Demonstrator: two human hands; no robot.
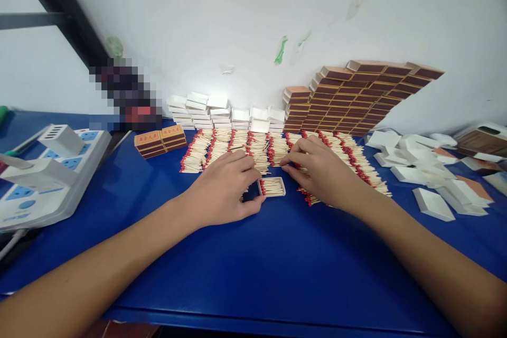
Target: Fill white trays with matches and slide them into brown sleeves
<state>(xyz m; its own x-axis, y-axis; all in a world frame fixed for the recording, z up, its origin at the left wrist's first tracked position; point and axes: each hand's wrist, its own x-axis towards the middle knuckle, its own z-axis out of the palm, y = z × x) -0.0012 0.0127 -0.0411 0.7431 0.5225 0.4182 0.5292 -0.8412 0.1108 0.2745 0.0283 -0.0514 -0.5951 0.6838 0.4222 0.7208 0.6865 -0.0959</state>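
Observation:
A small white matchbox tray (273,187) with red-tipped matches in it lies on the blue table (253,269). My left hand (225,190) rests beside it, thumb and fingers closed round the tray's left end. My right hand (320,169) lies just right of the tray, its fingers pinched on matches from the long row of loose matches (237,148) spread across the table behind.
Stacks of white inner trays (222,113) and brown box sleeves (356,97) stand against the wall. Two finished matchboxes (160,141) lie at left near a white power strip (47,174). Loose white trays (431,179) are scattered at right.

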